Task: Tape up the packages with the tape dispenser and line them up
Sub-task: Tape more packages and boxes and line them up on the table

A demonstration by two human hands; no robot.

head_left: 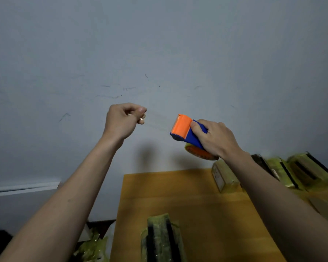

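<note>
The left hand (124,121) pinched the clear tape's end, the right hand (214,138) gripped the tape dispenser (186,132) — the package (160,237) lay lengthwise below both, on the tabletop (197,195).

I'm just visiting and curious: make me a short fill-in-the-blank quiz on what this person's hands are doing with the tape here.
1. The right hand grips the orange and ____ plastic tape dispenser.
2. The left hand pinches the end of the clear tape strip pulled from the ____.
3. The tape-wrapped package nearest the camera lies on the yellow-brown wooden ____.

Missing words: blue; dispenser; table
</note>
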